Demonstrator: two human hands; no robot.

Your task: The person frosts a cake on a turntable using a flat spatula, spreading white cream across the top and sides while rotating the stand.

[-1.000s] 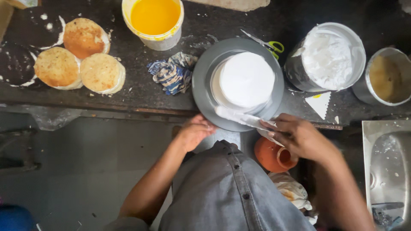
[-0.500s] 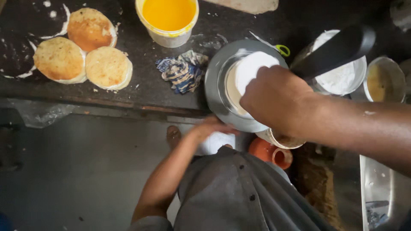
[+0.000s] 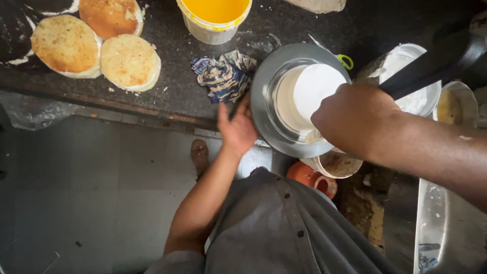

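A white frosted round cake (image 3: 310,96) sits on a grey metal turntable (image 3: 264,104) at the edge of a dark counter. My left hand (image 3: 236,129) rests on the turntable's left rim, fingers spread against it. My right hand (image 3: 355,117) is raised over the cake's right side, fist closed around a dark handle (image 3: 431,63) that runs up to the right; the tool's other end is hidden under the hand.
Three bare round sponge layers (image 3: 96,48) lie at the counter's left. A yellow-filled bucket (image 3: 215,18) stands at the back, a patterned cloth (image 3: 221,75) beside the turntable, a white cream bowl (image 3: 411,83) to the right. Below are a grey tiled floor, an orange pot (image 3: 307,175) and a steel sink (image 3: 446,228).
My right hand has lifted from the cake's near edge to above its right side, still gripping the tool. My left hand has slid up onto the turntable's left rim.
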